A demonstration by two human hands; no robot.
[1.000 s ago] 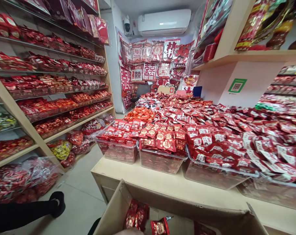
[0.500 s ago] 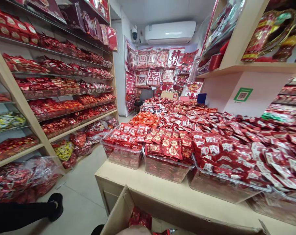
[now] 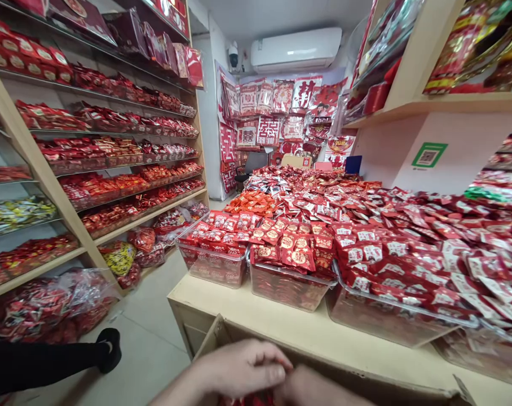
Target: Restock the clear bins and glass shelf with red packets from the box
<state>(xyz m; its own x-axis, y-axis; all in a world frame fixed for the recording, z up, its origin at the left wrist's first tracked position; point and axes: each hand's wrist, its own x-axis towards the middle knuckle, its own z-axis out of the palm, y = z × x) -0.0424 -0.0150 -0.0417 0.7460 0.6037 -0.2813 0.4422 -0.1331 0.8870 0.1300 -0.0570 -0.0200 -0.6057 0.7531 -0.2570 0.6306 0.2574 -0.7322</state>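
Note:
My left hand (image 3: 239, 366) reaches in from the bottom over the open cardboard box (image 3: 349, 366). Its fingers are curled toward the thumb, and a small spot of red shows at the fingertips; what they hold, if anything, is hidden. Close against those fingertips is my right hand (image 3: 313, 389), smeared by motion, its fingers not readable. Below both hands, red wrapped packets (image 3: 250, 400) show in part inside the box.
Clear plastic bins (image 3: 290, 287) heaped with red packets line the pale counter (image 3: 197, 290) behind the box. Shelves (image 3: 154, 223) of packets rise at left, with plastic bags (image 3: 74, 299) on the floor. A person's black shoe (image 3: 109, 349) is at lower left.
Both hands have risen into view above the box and come together; before, only a blurred part of one showed at the bottom edge. The view has shifted slightly.

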